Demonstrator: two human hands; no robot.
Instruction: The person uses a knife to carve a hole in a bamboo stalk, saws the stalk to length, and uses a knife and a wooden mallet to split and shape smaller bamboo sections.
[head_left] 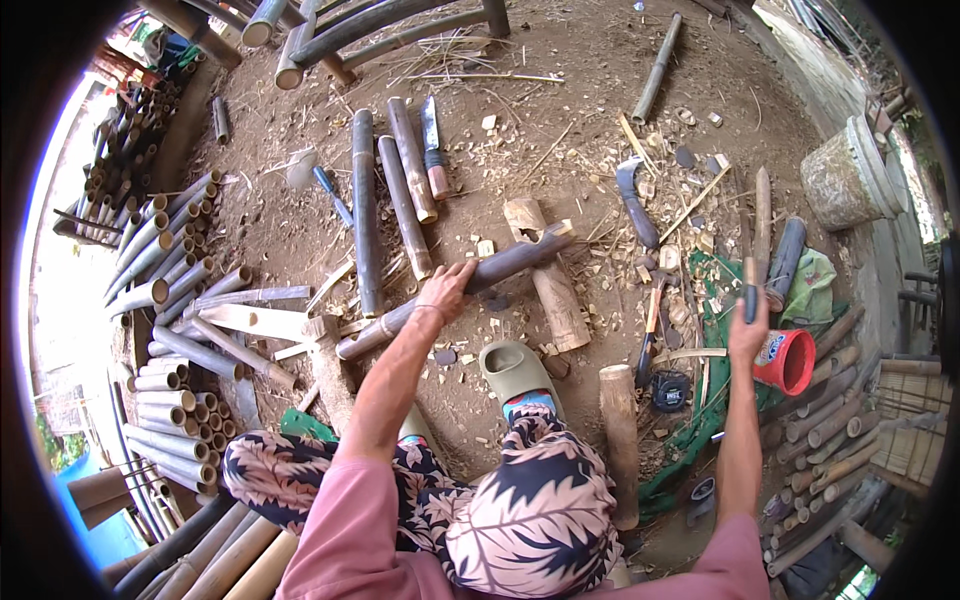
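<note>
The dark bamboo pole [510, 262] is grasped from above by the left hand [447, 288] and laid across a log [562, 312] to that hand's right; a slim tool [750, 274] is clasped by the right hand [748, 326]. The round pole could be rolled by a loosened hold.

The left hand [446, 288] grips a bamboo pole [515, 262].
</note>
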